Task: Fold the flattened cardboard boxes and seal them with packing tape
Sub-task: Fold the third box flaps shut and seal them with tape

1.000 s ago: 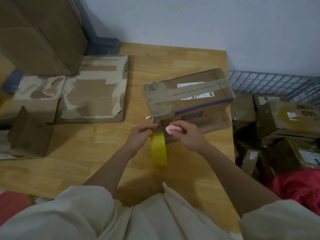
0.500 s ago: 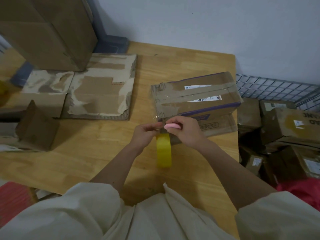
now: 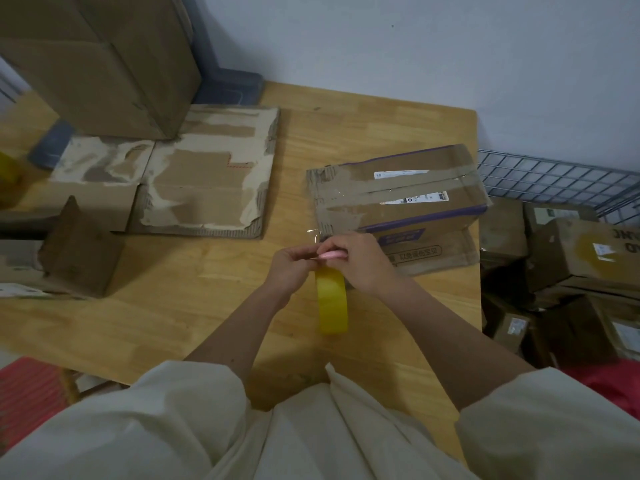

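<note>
Yellow packing tape point(image 3: 331, 303) stands on edge on the wooden table point(image 3: 173, 306), its roll just below both hands; the left hand point(image 3: 294, 263) has its fingers curled, pinching what looks like the clear loose end of the tape, and the right hand point(image 3: 360, 261) grips a small pink tool point(image 3: 330, 254), fingers wrapped over it, the two hands touching above the roll. Whether the pink tool is a cutter cannot be told. Just beyond the hands sits a folded cardboard box point(image 3: 398, 199), taped across its top with white labels and a purple stripe along one edge, a clear strip of tape reaching from its near corner toward the hands. To the left on the table lies a flattened cardboard sheet point(image 3: 194, 181) with its surface torn pale, and a tall brown box point(image 3: 104, 57) stands on its far corner. To the right of the table, a wire bin point(image 3: 554, 174) holds a heap of other boxes point(image 3: 571, 254)
</note>
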